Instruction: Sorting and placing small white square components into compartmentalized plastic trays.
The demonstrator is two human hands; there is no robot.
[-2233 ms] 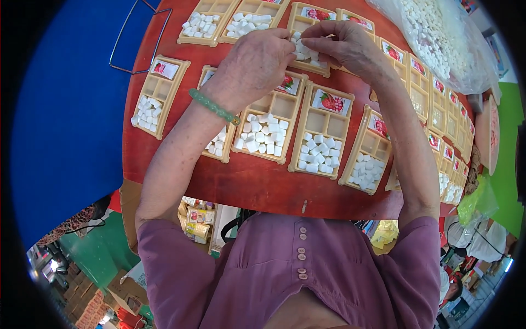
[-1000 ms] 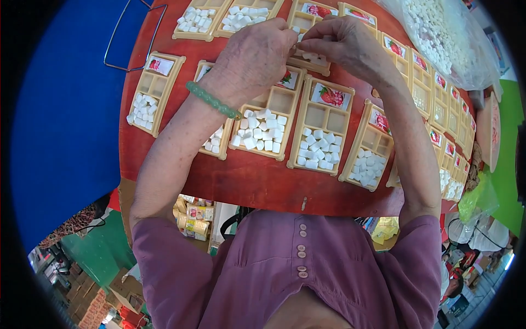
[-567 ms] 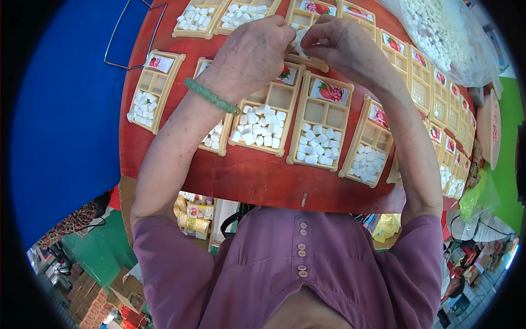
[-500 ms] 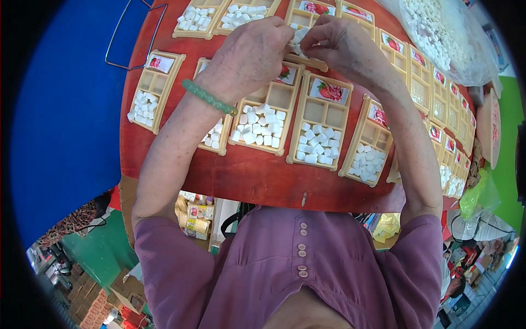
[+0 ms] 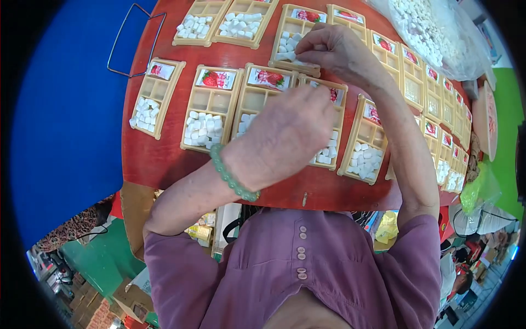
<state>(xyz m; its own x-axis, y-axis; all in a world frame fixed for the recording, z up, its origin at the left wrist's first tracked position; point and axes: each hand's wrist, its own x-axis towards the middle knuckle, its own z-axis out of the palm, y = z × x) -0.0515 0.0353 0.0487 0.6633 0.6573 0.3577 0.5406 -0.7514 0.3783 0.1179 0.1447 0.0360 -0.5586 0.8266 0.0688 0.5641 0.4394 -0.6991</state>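
Note:
My right hand (image 5: 342, 55) has thumb and forefinger pinched together over a beige divided tray (image 5: 276, 61), right at its small white marshmallows (image 5: 286, 46). Whether a piece sits between those fingertips cannot be made out. Nearer to me, my left hand (image 5: 287, 126), with a green bead bracelet (image 5: 224, 172) on its wrist, is curled above two more trays of the front row. It hides part of their marshmallows (image 5: 327, 153), and its fingertips are out of sight. Each of these trays carries a strawberry picture card (image 5: 308, 15) at its far end.
Several similar trays stand in rows on the red table (image 5: 263, 189), such as a filled one (image 5: 204, 129) to the left and one without marshmallows (image 5: 413, 90) to the right. A clear bag of white pieces (image 5: 422, 38) lies far right. A wire frame (image 5: 112, 49) juts past the left edge.
My left hand has come back toward me and to the right, from the far tray to above the front row. The right hand stays at the far tray, still pinched.

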